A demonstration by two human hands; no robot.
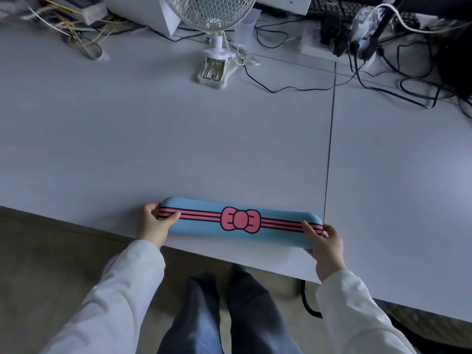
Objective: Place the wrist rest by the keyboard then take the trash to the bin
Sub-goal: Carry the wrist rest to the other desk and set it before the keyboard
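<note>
A long blue wrist rest [204,229] with pink stripes and a pink bow lies across the near edge of the white desk [178,149]. My left hand [154,223] grips its left end, thumb on top. My right hand [324,242] grips its right end the same way. A black keyboard [339,7] shows only partly at the far back right, behind cables. No trash and no bin are in view.
A white clip-on fan [214,26] stands at the back centre. Tangled black cables [383,72] and a white power strip [316,44] fill the back right. Yellow and white wires [84,34] lie at the back left. A seam [329,149] splits the desk.
</note>
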